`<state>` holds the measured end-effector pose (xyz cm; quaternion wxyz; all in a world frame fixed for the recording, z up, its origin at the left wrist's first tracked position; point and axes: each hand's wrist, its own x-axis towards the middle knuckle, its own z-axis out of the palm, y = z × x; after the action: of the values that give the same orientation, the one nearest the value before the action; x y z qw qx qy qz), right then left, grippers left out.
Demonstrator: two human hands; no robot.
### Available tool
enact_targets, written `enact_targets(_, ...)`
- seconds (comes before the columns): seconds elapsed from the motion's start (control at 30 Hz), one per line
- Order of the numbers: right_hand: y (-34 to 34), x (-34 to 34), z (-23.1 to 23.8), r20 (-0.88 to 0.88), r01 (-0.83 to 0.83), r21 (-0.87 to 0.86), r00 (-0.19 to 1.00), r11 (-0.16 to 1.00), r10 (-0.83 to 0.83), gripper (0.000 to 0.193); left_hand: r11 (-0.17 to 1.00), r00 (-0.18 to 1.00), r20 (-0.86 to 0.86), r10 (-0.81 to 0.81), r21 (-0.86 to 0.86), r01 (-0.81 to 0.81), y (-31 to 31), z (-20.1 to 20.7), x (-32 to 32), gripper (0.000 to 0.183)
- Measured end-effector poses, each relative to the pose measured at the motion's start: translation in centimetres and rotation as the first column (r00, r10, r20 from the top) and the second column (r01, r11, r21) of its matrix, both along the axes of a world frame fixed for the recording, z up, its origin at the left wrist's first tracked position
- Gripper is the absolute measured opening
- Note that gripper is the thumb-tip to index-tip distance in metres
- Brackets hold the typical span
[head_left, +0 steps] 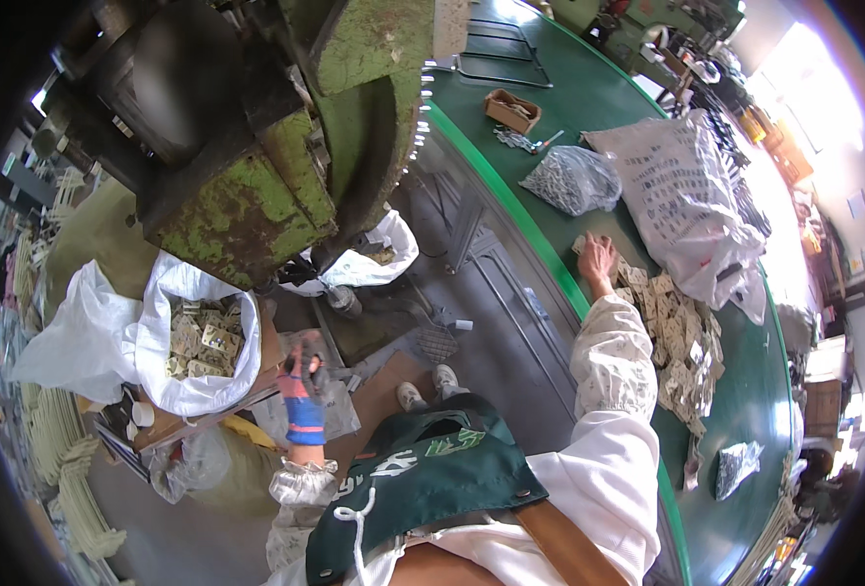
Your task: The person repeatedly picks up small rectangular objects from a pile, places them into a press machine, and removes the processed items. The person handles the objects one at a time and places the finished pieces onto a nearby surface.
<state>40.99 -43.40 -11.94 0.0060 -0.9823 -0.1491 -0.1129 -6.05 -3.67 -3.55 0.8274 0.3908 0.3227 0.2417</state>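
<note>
My right hand [598, 260] is bare and reaches over the green table. Its fingers are bent down around a small flat metal plate [579, 243] at the far end of a pile of similar plates [681, 337]. My left hand [303, 393] wears a blue and red glove with dark, soiled fingers. It hangs between the green press machine [247, 200] and my body, near a white sack [247, 376] with more metal plates [204, 340] in it. The left fingers are dark and blurred, so their grip cannot be made out.
On the table [745, 391] lie a clear bag of small parts [574, 181], a large white woven sack [681, 186], a small cardboard box [512, 110] and a small plastic packet [738, 469]. Another white sack [383, 259] stands under the press. A foot pedal [436, 342] is on the floor.
</note>
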Motion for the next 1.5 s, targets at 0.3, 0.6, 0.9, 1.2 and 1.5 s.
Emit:
enact_targets(0.3, 5.3, -0.2, 2.8, 0.402, -0.438, 0.626, 0.89, 0.646, 0.215, 0.044, 0.932, 0.926, -0.13, -0.353, 0.042, 0.361, -8.3, -1.8, 7.7, 0.025)
enact_targets(0.6, 20.8, -17.1, 12.0, 0.113, -0.773, 0.632, 0.016, -0.06, 0.993, 0.044, 0.898, 0.955, -0.259, -0.146, 0.369, 0.238, -9.4, -3.0, 13.2, 0.02)
enact_targets(0.9, 37.8, -9.0, -4.6, 0.097, -0.979, 0.187, 0.105, 0.086, 0.99, 0.006, 0.979, 0.93, -0.367, 0.012, 0.193, 0.064, -7.5, -3.9, 7.4, 0.026)
enact_targets(1.2, 38.4, -8.0, -5.6, -0.231, -0.779, 0.581, 0.122, 0.237, 0.965, 0.014, 0.977, 0.935, -0.331, 0.124, 0.207, -0.057, -5.8, -1.3, 4.2, 0.027)
enact_targets(1.5, 33.0, -10.3, 0.9, -0.453, 0.347, 0.846, 0.066, 0.405, 0.889, 0.016, 0.986, 0.959, -0.281, 0.026, 0.168, 0.022, -3.0, -1.3, 1.6, 0.029)
